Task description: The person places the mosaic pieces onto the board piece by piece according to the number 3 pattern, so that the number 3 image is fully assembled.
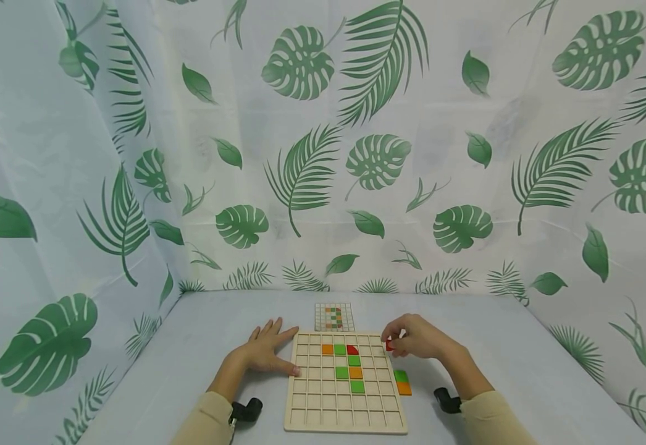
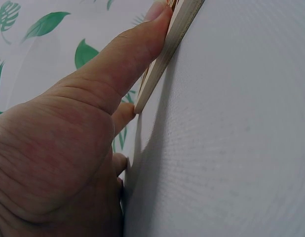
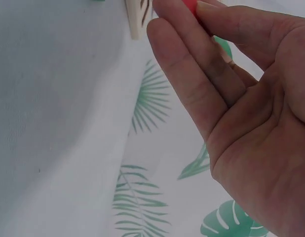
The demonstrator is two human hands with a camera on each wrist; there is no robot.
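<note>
A wooden grid board point(image 1: 345, 428) lies on the table with several orange, green and red square tiles in its cells, among them an orange tile point(image 1: 327, 350) and a red tile with a pale corner point(image 1: 352, 350). At the board's left edge is my left hand point(image 1: 262, 352), fingers spread; its thumb point(image 2: 137, 54) rests on the rim and a fingertip touches the far left corner. Between thumb and fingers my right hand point(image 1: 419, 337) pinches a red tile point(image 1: 389, 345), just by the board's far right edge. Most of that tile is hidden by the fingers.
Behind the board lies a small card point(image 1: 334, 316) printed with a coloured grid pattern. A green tile point(image 1: 401, 375) and an orange tile point(image 1: 404, 389) sit against the board's right side. White leaf-print curtains point(image 1: 323, 247) stand behind and beside the table.
</note>
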